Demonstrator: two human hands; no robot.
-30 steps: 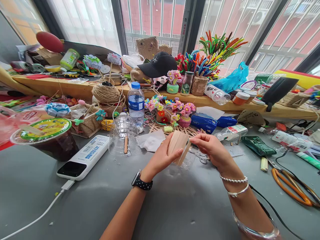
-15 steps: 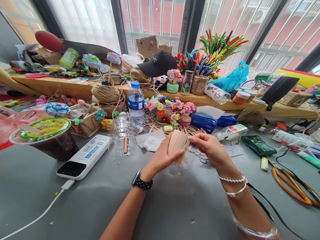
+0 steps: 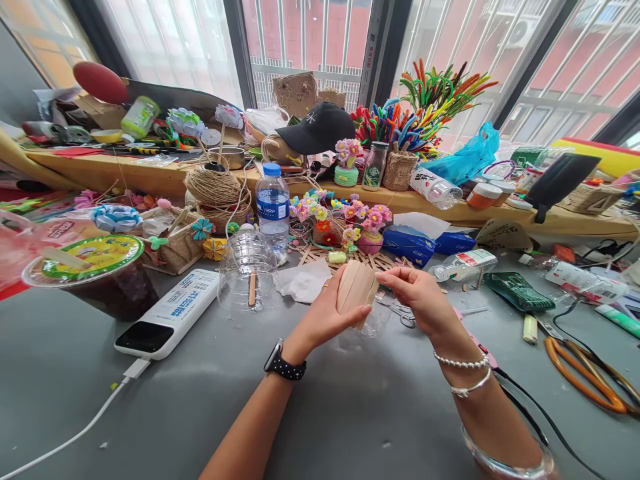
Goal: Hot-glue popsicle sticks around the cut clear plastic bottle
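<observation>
My left hand (image 3: 323,319), with a black watch on its wrist, is closed around a fan of several flat wooden craft sticks (image 3: 356,288) held upright over the grey table (image 3: 320,413). My right hand (image 3: 419,299), wearing bead and metal bracelets, pinches the right edge of the same sticks with its fingertips. A clear cut-off plastic bottle half (image 3: 247,270) with one wooden stick stuck on it stands just left of my hands. A piece of clear plastic lies under the sticks on the table.
A white power bank (image 3: 167,313) with its cable lies at the left, beside a lidded drink cup (image 3: 95,270). A water bottle (image 3: 273,207), a twine ball (image 3: 215,188), small flower pots (image 3: 350,223), tissues and orange-handled scissors (image 3: 583,373) crowd the table. The wooden shelf behind holds pipe cleaners and a black cap.
My right hand has slid left and closer to the sticks, closing the fan slightly. My left hand keeps its hold in nearly the same place.
</observation>
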